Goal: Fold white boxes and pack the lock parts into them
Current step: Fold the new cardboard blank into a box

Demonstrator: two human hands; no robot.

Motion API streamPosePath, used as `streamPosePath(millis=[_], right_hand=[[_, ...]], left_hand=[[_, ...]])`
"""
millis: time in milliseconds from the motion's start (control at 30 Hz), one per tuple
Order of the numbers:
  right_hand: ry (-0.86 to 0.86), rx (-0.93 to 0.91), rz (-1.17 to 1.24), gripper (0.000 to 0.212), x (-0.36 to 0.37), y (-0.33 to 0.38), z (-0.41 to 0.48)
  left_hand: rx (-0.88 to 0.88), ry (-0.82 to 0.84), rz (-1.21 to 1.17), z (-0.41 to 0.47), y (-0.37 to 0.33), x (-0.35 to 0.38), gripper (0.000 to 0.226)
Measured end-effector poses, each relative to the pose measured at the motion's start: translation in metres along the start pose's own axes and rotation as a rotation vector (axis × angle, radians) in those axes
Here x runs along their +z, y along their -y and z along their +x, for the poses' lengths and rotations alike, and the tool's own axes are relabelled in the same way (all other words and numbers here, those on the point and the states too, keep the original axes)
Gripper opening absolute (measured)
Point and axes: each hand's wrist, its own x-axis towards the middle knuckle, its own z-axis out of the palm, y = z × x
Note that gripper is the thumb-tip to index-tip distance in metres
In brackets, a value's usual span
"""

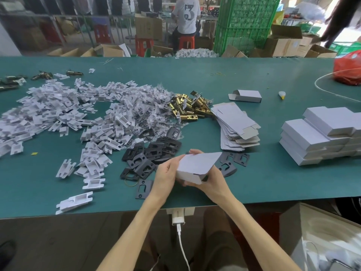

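step: folding, by my judgement | white box (195, 167) at lower centre of frame, near end looks open | left hand (166, 177) and right hand (213, 180) both grip it | next: likely needs black plates (152, 151) and brass latches (187, 106) from mid-frame

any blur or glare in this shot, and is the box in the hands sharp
Head view: even soft light, no glare on the green table; the white box, left hand and right hand look sharp; wide-lens stretching at the edges; top-right background overexposed and smeared.
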Motion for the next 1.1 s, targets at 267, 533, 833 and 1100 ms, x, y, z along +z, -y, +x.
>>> streamPosePath(millis=[267, 533, 833, 1100], right_hand=[[-0.118, -0.132, -0.266, 0.03, 0.003, -0.009, -0.008], [-0.134, 0.042, -0.137, 0.036, 0.006, -0.001, -0.004], [-0.087, 0.001, -0.144, 0.038, 0.0, 0.004, -0.001], [-0.146, 0.045, -0.103, 0.029, 0.0, 0.007, -0.002]], left_hand=[[-0.015, 0.006, 0.051, 0.001, 0.001, -0.002, 0.04], [0.054, 0.106, -0.034, -0.005, -0.008, 0.001, 0.073], [0.039, 0.134, -0.071, -0.002, -0.007, -0.006, 0.042], [0.034, 0.042, -0.156, 0.003, -0.001, -0.007, 0.041]])
